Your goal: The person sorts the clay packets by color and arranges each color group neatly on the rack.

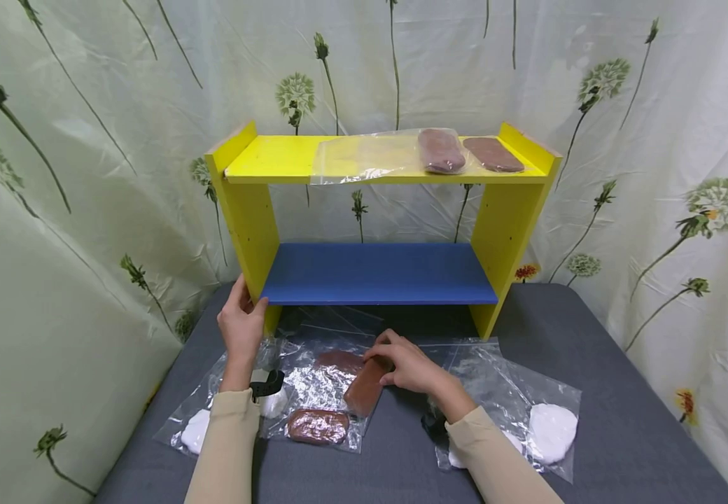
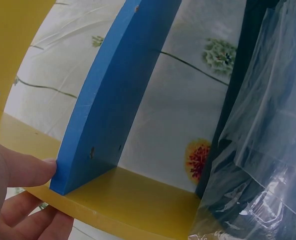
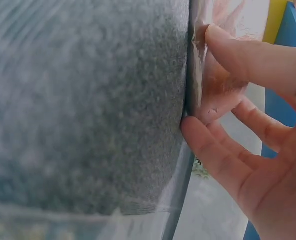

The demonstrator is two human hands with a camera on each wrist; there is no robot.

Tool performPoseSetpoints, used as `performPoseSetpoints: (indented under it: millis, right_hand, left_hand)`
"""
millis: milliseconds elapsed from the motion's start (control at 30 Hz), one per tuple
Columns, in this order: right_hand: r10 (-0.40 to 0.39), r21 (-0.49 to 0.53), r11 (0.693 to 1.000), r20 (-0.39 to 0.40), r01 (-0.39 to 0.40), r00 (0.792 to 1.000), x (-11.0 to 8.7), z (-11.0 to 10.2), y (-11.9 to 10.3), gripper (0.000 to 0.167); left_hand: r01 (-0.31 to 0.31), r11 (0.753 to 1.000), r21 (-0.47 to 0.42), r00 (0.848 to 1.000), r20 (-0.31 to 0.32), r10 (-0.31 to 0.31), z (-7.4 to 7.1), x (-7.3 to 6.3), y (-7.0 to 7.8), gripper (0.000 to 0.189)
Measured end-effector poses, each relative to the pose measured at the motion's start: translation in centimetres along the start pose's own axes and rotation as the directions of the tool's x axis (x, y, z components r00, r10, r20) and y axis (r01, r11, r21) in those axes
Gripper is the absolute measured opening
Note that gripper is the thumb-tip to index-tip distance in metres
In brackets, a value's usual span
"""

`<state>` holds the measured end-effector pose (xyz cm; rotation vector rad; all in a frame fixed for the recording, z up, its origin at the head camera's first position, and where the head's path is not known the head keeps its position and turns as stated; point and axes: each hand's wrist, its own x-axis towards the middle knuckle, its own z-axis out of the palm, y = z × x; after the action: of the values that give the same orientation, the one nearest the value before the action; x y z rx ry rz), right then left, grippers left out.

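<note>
At the rack's [image 1: 509, 224] foot, over the tabletop [image 1: 402, 451], the right hand [image 1: 406, 364] has its fingers gripping a tilted brown slab [image 1: 362, 393]; the left hand [image 1: 242, 327] curls round the rack's side. Two slabs [image 1: 442, 150] already lie up top; those below, and white lumps [image 1: 553, 432], seem left to do.

no readable text, labels, brands, numbers or signs, none on the yellow-and-blue shelf [image 1: 376, 269], the clear bags [image 1: 484, 378], the far flower-patterned curtain [image 1: 439, 77]
</note>
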<state>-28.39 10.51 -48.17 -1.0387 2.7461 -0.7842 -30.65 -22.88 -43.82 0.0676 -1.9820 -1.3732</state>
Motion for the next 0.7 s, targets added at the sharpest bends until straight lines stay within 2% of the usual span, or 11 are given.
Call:
performPoseSetpoints:
  millis: [200, 400, 533, 700]
  right_hand:
    - [0.002, 0.058, 0.998, 0.007, -0.002, 1.0, -0.3, -0.3, 0.4, 0.04]
    - [0.006, 0.097, 0.995, 0.011, -0.007, 1.0, -0.6, -1.6, 0.7, 0.026]
    - [-0.011, 0.133, 0.991, 0.032, 0.007, 0.999, -0.8, -2.2, 0.7, 0.025]
    - [-0.046, 0.094, 0.995, 0.007, 0.045, 0.999, -1.0, -3.0, 0.2, 0.027]
  left_hand:
    - [0.015, 1.0, 0.016, 1.0, -0.003, -0.015, -0.2, -0.5, 0.0, 0.068]
    - [-0.018, 1.0, 0.006, 1.0, -0.006, 0.018, 0.0, -0.1, 0.3, 0.066]
    - [-0.02, 1.0, 0.006, 1.0, -0.009, 0.02, 0.0, 0.0, 0.3, 0.066]
    - [-0.018, 1.0, 0.015, 1.0, -0.009, 0.018, 0.0, 0.1, 0.2, 0.067]
